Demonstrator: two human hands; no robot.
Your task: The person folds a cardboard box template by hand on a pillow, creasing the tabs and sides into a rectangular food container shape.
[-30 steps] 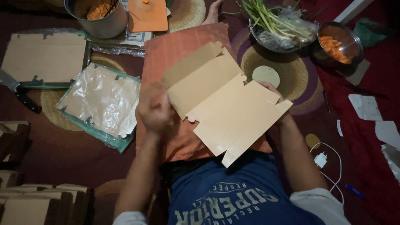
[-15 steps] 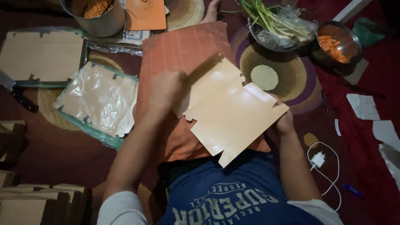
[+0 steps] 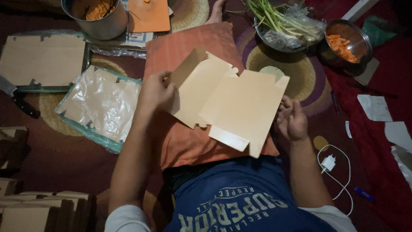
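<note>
**Flat box blank swung round, right hand off the card**

Swung since the earlier frame, the tan cardboard box blank [image 3: 227,107] now lies with its long side running more nearly across the orange cushion [image 3: 189,51], and the right hand [image 3: 292,120] that was gripping its right edge is off it. That hand now hovers just beside the blank's right edge, fingers loosely curled and slightly spread, holding nothing. The left hand [image 3: 156,92] has moved down to the blank's left side and pinches a narrow side flap there; the light is dim, so whether the thumb lies over or under the flap cannot be told.

The blank is unfolded and raised a little above the cushion, over the person's lap, its tabs and creases showing. The step in hand looks like the start of folding it up: the left flap seems to be tilting upward along its crease. The next move likely calls for the right hand to take the opposite edge again and steady the panel, so the creases bend cleanly without buckling.

To the left lie a clear plastic sheet [image 3: 101,105] and another flat blank [image 3: 43,58]; stacked blanks [image 3: 38,210] sit near the left knee.
</note>
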